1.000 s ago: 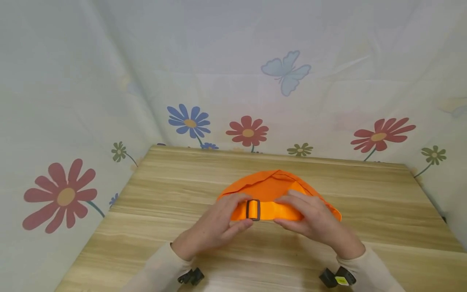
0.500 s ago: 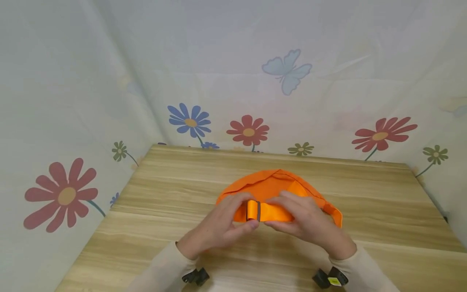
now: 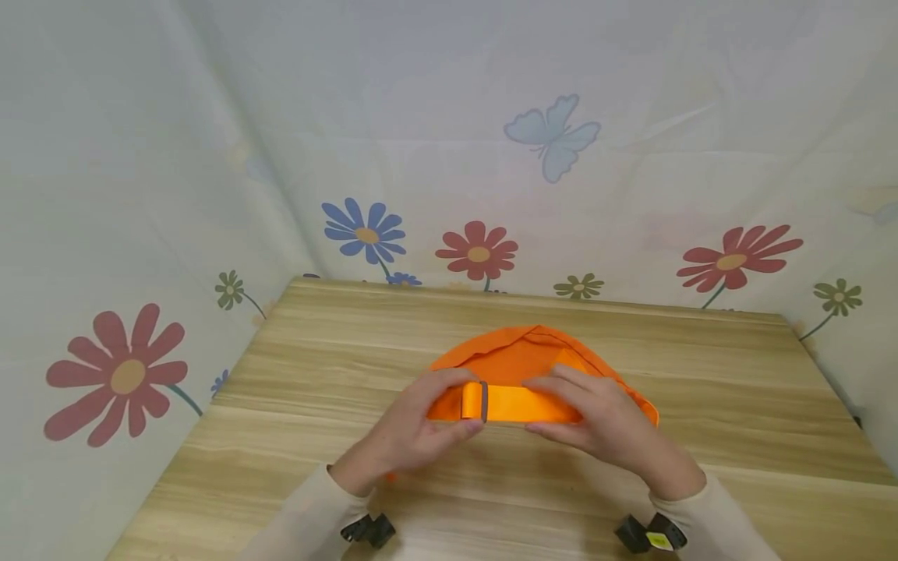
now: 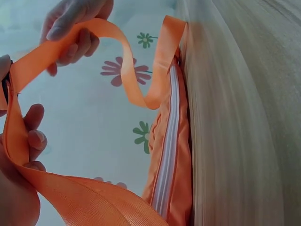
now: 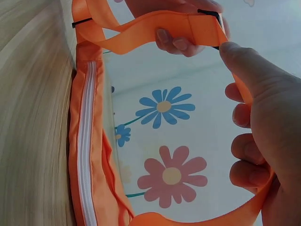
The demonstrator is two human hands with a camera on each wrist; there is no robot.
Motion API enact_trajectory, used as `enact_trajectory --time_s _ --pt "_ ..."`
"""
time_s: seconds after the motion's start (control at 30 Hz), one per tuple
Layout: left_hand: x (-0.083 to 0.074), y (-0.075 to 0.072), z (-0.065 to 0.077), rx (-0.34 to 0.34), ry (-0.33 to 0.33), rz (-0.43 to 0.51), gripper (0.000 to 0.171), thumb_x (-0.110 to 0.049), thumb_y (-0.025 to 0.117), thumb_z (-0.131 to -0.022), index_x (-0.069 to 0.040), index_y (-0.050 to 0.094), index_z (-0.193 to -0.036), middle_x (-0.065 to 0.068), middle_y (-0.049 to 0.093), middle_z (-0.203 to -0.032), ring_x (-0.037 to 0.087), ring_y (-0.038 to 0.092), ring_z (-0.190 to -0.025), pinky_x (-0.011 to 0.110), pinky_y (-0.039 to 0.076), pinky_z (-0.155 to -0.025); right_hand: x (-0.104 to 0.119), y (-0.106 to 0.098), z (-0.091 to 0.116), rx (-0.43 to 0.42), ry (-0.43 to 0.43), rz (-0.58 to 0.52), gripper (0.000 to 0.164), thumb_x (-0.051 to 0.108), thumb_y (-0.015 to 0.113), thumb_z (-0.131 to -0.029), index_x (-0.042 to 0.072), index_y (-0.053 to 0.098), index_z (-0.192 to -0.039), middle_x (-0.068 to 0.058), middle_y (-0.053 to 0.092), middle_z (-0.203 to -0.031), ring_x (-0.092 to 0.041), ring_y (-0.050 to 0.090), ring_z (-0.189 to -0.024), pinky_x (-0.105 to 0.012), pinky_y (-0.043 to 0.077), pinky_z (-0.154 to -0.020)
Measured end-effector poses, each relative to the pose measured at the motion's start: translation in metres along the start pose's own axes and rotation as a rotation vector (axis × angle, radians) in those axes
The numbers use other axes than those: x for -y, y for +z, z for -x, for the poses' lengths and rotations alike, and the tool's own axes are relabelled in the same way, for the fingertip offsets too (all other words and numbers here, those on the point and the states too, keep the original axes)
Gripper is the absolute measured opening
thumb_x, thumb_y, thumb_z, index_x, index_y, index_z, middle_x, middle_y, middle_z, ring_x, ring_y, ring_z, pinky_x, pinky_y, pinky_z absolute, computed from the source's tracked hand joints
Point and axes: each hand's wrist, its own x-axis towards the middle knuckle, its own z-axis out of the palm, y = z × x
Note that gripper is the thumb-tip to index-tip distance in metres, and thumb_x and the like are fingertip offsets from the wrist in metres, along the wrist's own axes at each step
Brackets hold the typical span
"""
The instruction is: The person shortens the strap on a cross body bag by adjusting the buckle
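An orange cloth bag (image 3: 508, 365) with a curved outline lies on the wooden table. Its white zipper (image 4: 170, 150) runs along one edge in both wrist views. Raised above the near side is the bag's orange webbing strap (image 3: 515, 403), carrying a dark slider buckle (image 3: 483, 402). My left hand (image 3: 414, 432) pinches the strap at the buckle between thumb and fingers. A short gap to the right, my right hand (image 3: 613, 421) grips the same strap, its fingers curled around it in the right wrist view. Another dark slider (image 5: 82, 22) sits on the strap near the bag's end.
The wood-grain table (image 3: 337, 335) extends around the bag on all sides. Behind it and on the left hangs a pale curtain (image 3: 421, 140) printed with flowers and a butterfly. Black wrist cameras sit beside both sleeves.
My hands came closer together along the strap, then drew apart again. The left hand and the buckle now sit slightly farther left. The bag's body stays nearly in place.
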Motion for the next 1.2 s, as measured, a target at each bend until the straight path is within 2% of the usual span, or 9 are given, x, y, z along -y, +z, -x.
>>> enact_trajectory --time_s 0.2,0.37,0.47,0.6,0.73,0.83,0.9,1.07,1.2 --pt "0.002 0.001 -0.001 -0.018 0.076 0.087 0.047 -0.029 0.077 -0.099 -0.016 0.057 -0.139 0.003 0.069 -0.124 0.018 0.063 -0.111 0.036 0.057 -0.102 0.001 0.002 -0.002 -0.041 -0.042 -0.036 0.040 0.047 0.071 -0.103 0.011 0.074 -0.121 0.006 0.063 -0.097 -0.005 0.052 -0.076 -0.010 0.045 -0.068" --pt "0.003 0.004 -0.002 0.013 0.107 0.222 0.051 -0.013 0.079 -0.096 -0.013 0.050 -0.139 0.007 0.064 -0.118 0.017 0.062 -0.105 0.031 0.058 -0.094 0.006 0.006 -0.006 -0.049 -0.053 -0.057 0.039 0.044 0.073 -0.102 0.010 0.073 -0.121 0.005 0.063 -0.097 -0.006 0.054 -0.076 -0.010 0.047 -0.069" --pt "0.003 0.006 -0.003 0.037 0.104 0.254 0.053 -0.010 0.078 -0.096 -0.013 0.050 -0.140 0.008 0.063 -0.116 0.015 0.061 -0.101 0.030 0.059 -0.089 0.009 0.007 -0.010 -0.046 -0.063 -0.051 0.041 0.047 0.071 -0.103 0.010 0.074 -0.121 0.005 0.065 -0.099 -0.006 0.055 -0.074 -0.010 0.048 -0.068" --pt "0.001 0.007 -0.005 0.048 0.110 0.237 0.052 -0.014 0.079 -0.096 -0.014 0.052 -0.141 0.007 0.065 -0.122 0.015 0.061 -0.103 0.030 0.060 -0.090 0.015 0.008 -0.017 -0.036 -0.090 -0.029 0.044 0.050 0.068 -0.104 0.011 0.074 -0.123 0.004 0.066 -0.102 -0.005 0.055 -0.070 -0.009 0.051 -0.069" --pt "-0.003 0.007 -0.005 0.042 0.047 0.236 0.052 -0.014 0.081 -0.093 -0.016 0.057 -0.140 0.006 0.066 -0.128 0.015 0.062 -0.108 0.031 0.060 -0.094 0.017 0.008 -0.018 -0.029 -0.093 0.005 0.049 0.054 0.066 -0.104 0.011 0.073 -0.126 0.004 0.068 -0.104 -0.005 0.055 -0.070 -0.010 0.053 -0.069" --pt "-0.004 0.005 -0.004 0.026 -0.004 0.292 0.051 -0.008 0.081 -0.091 -0.015 0.060 -0.137 0.009 0.067 -0.124 0.016 0.062 -0.106 0.031 0.060 -0.092 0.014 0.006 -0.014 -0.047 -0.085 0.035 0.052 0.055 0.066 -0.103 0.010 0.072 -0.128 0.002 0.069 -0.104 -0.007 0.057 -0.072 -0.013 0.054 -0.068" --pt "-0.003 0.003 -0.004 0.010 -0.006 0.337 0.051 -0.004 0.080 -0.091 -0.013 0.060 -0.136 0.012 0.067 -0.119 0.017 0.063 -0.103 0.030 0.060 -0.090 0.011 0.004 -0.011 -0.053 -0.064 0.044 0.054 0.056 0.066 -0.103 0.009 0.072 -0.128 0.002 0.069 -0.102 -0.007 0.057 -0.072 -0.013 0.053 -0.068" --pt "0.001 -0.002 -0.003 -0.023 0.042 0.379 0.051 0.001 0.077 -0.091 -0.011 0.057 -0.137 0.015 0.064 -0.115 0.017 0.063 -0.102 0.030 0.061 -0.089 0.006 0.000 -0.004 -0.055 -0.017 -0.003 0.054 0.057 0.063 -0.103 0.009 0.073 -0.126 0.003 0.067 -0.101 -0.006 0.054 -0.074 -0.012 0.048 -0.068" --pt "0.006 0.001 -0.005 -0.028 0.127 0.383 0.050 0.001 0.076 -0.093 -0.007 0.054 -0.137 0.015 0.062 -0.111 0.019 0.062 -0.098 0.030 0.061 -0.086 0.004 0.002 -0.003 -0.074 -0.043 -0.054 0.044 0.047 0.071 -0.102 0.008 0.073 -0.123 0.003 0.067 -0.101 -0.007 0.056 -0.077 -0.012 0.049 -0.069"
